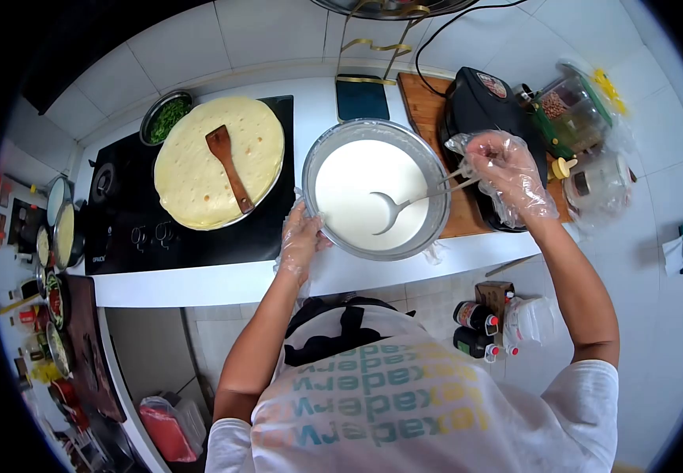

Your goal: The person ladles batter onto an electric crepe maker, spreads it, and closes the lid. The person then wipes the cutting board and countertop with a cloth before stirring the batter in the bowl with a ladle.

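A large metal bowl [316,169] of white liquid batter [357,173] stands near the counter's front edge. At its left side, my left hand [302,238], in a clear plastic glove, grips the bowl wall near the rim. Over the right rim, my gloved right hand [508,173] is closed around the handle of a metal ladle [389,213]. The ladle's head rests in the batter, partly under the surface. To the left, a wooden spatula [229,167] lies across large round pale pancakes [188,173].
Under the pancakes is a black cooktop [113,229]; a bowl of chopped greens [168,117] sits behind them. A black electric appliance [487,106] stands on a wooden board [428,110] at right, beside plastic containers [574,110]. Bottles [475,317] stand on the floor.
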Tool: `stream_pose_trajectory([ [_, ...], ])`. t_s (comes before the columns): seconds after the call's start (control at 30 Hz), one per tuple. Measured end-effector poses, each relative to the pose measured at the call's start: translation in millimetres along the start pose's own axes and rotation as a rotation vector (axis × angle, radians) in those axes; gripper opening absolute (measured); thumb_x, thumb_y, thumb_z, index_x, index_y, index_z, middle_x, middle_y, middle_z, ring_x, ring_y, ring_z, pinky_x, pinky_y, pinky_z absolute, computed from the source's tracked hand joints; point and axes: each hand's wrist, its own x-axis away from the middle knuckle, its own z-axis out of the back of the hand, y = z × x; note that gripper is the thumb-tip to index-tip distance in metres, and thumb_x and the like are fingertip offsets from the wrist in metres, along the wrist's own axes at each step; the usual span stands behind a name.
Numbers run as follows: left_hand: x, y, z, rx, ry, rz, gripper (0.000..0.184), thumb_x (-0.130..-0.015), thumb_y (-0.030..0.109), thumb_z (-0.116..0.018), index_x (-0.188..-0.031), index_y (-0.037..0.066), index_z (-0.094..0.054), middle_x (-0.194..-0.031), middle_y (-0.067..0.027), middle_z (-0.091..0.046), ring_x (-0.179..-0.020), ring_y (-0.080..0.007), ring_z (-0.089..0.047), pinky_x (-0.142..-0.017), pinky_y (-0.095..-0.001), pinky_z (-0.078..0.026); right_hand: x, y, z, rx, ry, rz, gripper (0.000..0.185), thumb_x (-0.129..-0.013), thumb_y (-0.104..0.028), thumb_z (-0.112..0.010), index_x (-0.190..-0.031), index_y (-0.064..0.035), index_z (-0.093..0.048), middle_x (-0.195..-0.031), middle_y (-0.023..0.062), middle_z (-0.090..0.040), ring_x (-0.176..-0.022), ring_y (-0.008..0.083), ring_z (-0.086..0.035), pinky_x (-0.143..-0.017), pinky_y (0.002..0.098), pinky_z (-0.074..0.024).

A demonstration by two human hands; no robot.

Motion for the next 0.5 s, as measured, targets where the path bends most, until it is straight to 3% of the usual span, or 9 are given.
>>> stream_pose_trajectory([
  [0.07,-5.3,-7.6,4.6,0.018,-0.016,-0.004,0.049,-0.084,0.014,-0.048,-0.13,0.009,-0.03,-0.084,-0.0039,-0.054,-0.067,-0.0094,-0.054,-0.061,-0.0245,-0.05,3.4,0.1,0.5,-0.053,0.029,-0.036,0.013,-0.078,-0.015,-0.058,-0.081,-0.0024,-0.057,-0.078,0.0012,-0.054,-0.07,0.009,-0.051,-0.064,0.0222,-0.0436],
  [0.17,-7.3,-12.2,7.9,0.042,-0.026,-0.004,0.05,-0.083,0.018,-0.05,-0.129,0.011,-0.031,-0.085,-0.0028,-0.056,-0.067,-0.0084,-0.054,-0.062,-0.0235,-0.05,13.0,-13.1,-5.4,-0.365,0.056,-0.252,0.009,-0.079,-0.016,-0.06,-0.082,-0.0086,-0.055,-0.074,-0.0021,-0.051,-0.064,0.0051,-0.045,-0.056,0.018,-0.0384],
  [0.2,-7.7,-11.2,8.6,0.039,-0.034,0.002,0.051,-0.083,0.018,-0.05,-0.13,0.011,-0.031,-0.084,-0.0029,-0.055,-0.067,-0.0086,-0.054,-0.062,-0.024,-0.05,15.7,-9.1,-8.6,-0.309,0.081,-0.185,0.025,-0.083,-0.034,-0.054,-0.085,-0.0097,-0.055,-0.076,-0.0005,-0.054,-0.065,0.0063,-0.046,-0.057,0.018,-0.0398],
  [0.3,-7.1,-6.2,8.3,0.037,-0.066,0.006,0.054,-0.083,0.017,-0.051,-0.131,0.01,-0.028,-0.084,-0.0035,-0.055,-0.068,-0.0093,-0.054,-0.064,-0.0251,-0.051,19.3,-16.6,-14.6,-0.731,0.085,-0.38,0.044,-0.084,-0.05,-0.043,-0.087,-0.0085,-0.056,-0.081,0.0027,-0.058,-0.069,0.0071,-0.047,-0.061,0.0189,-0.0402],
  [0.33,-6.4,-5.3,9.3,0.037,-0.073,0.008,0.054,-0.083,0.017,-0.051,-0.131,0.01,-0.027,-0.084,-0.0037,-0.055,-0.068,-0.0097,-0.054,-0.065,-0.0254,-0.051,20.3,-8.1,-12.8,-0.833,0.008,-0.401,0.055,-0.082,-0.057,-0.037,-0.096,-0.0071,-0.055,-0.09,0.0049,-0.059,-0.072,0.0084,-0.048,-0.066,0.0211,-0.0399],
  [0.43,-8.1,-7.4,9.8,0.082,-0.075,0.025,0.056,-0.082,0.017,-0.052,-0.131,0.009,-0.026,-0.084,-0.0043,-0.054,-0.069,-0.0107,-0.054,-0.065,-0.0265,-0.051,33.0,-8.2,-34.4,-0.774,0.047,-0.21,0.049,-0.079,-0.051,-0.048,-0.103,-0.0079,-0.052,-0.096,0.0052,-0.058,-0.074,0.0087,-0.048,-0.071,0.0209,-0.0372],
  [0.5,-7.9,-8.0,10.0,0.107,-0.084,0.027,0.056,-0.083,0.017,-0.051,-0.132,0.009,-0.025,-0.085,-0.0049,-0.054,-0.07,-0.0114,-0.054,-0.066,-0.0272,-0.051,40.3,-2.3,-51.0,-0.684,0.101,-0.119,0.038,-0.076,-0.034,-0.061,-0.103,-0.0089,-0.051,-0.096,0.0036,-0.056,-0.084,0.0112,-0.051,-0.076,0.025,-0.0386],
])
